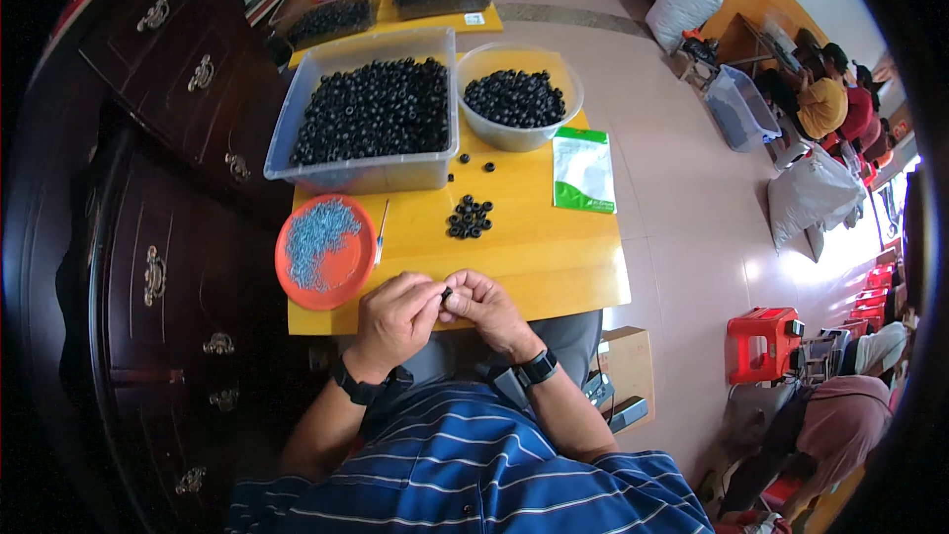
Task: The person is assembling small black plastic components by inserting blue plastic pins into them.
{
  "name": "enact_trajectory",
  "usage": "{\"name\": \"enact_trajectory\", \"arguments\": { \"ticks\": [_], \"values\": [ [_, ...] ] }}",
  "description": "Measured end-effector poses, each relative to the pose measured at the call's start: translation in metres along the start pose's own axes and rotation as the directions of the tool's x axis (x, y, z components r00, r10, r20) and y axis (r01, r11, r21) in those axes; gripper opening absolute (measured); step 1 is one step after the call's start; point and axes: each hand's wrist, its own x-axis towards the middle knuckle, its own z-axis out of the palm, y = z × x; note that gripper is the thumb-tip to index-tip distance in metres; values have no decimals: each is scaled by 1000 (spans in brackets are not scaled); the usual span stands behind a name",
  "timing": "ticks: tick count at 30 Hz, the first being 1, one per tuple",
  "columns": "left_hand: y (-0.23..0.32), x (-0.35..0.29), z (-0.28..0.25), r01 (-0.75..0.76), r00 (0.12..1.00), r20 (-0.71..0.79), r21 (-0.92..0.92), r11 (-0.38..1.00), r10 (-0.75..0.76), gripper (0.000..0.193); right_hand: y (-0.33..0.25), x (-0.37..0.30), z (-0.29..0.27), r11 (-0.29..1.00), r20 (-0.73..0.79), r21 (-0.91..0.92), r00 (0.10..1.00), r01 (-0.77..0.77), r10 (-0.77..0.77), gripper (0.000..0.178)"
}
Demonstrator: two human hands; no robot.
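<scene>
Over the near edge of the yellow table, my left hand (397, 320) and my right hand (491, 312) meet fingertip to fingertip. Between their pinched fingers is a small black part (447, 294), mostly covered by the fingertips. It resembles the black ring-shaped parts (469, 218) piled loosely just beyond my hands. To the left of them lies an orange-red plate (343, 282) with many thin light-blue pieces (318, 235) on it. A slim white-and-blue tool with a thin tip (382, 232) rests by the plate's right rim.
A large clear bin (282, 163) and a round clear tub (509, 138), both full of black parts, stand at the table's far side. A green-and-white packet (584, 170) lies at right. Dark drawers (148, 188) flank the left. Other people sit far right, near a red stool (761, 341).
</scene>
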Motion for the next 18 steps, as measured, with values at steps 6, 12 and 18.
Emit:
{"name": "enact_trajectory", "arguments": {
  "ticks": [6,12,18],
  "values": [
    [7,5,0,-16,998,54,-32,999,18,27,2,-2,1,986,-11,165,1000,-1,2,21],
    [2,2,9,-41,999,31,90,995,39,36,-3,-4,3,985,-39,174,999,-14,21,21],
    [4,12,12,-68,998,-6,75,995,69,31,-6,-6,-3,990,-22,137,999,-26,29,28]
  ]
}}
